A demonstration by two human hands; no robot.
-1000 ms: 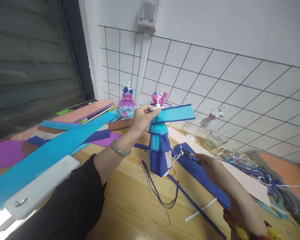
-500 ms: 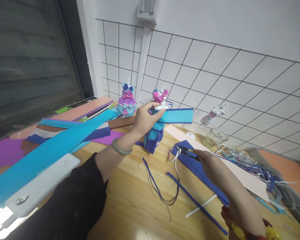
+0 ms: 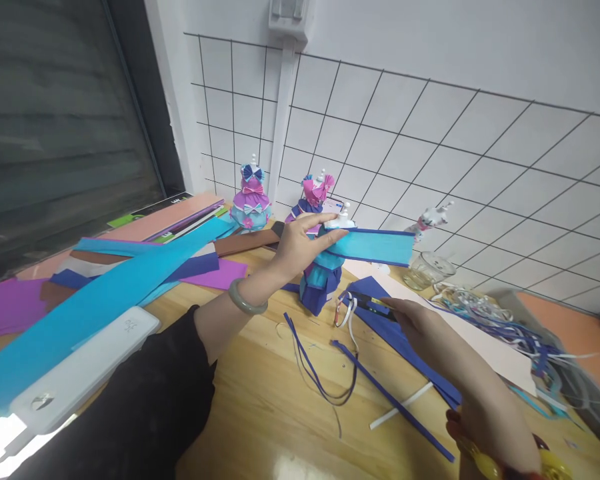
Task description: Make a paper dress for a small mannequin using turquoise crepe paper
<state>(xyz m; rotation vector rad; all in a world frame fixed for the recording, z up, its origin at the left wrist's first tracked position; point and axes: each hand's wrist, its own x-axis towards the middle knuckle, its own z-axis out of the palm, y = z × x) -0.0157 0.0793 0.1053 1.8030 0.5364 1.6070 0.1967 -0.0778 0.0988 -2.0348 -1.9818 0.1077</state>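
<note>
My left hand [image 3: 300, 248] pinches the upper part of a small white dress form [image 3: 344, 220] in a tiered blue and turquoise dress [image 3: 321, 285]. Its thumb and fingers also press a turquoise strip with dark blue edges [image 3: 380, 247], which sticks out to the right. My right hand [image 3: 417, 323] is closed at the near end of a slim black tool with yellow marks [image 3: 370, 303], low over dark blue fabric [image 3: 397, 343]. Its fingers are partly hidden. A thin white ribbon [image 3: 351, 323] curls by the tool's far end.
Two dressed forms [image 3: 251, 203] [image 3: 317, 193] stand behind, and a barer form [image 3: 430, 219] leans by a glass jar [image 3: 427, 270]. Coloured fabric strips [image 3: 110, 293] and a white power bank [image 3: 90, 367] lie left. Ribbon scraps [image 3: 485, 310] heap right; blue cords [image 3: 395, 400] lie in front.
My left hand has moved to the right with the dressed form and its turquoise strip, uncovering more of the form behind. My right hand stays by the black tool.
</note>
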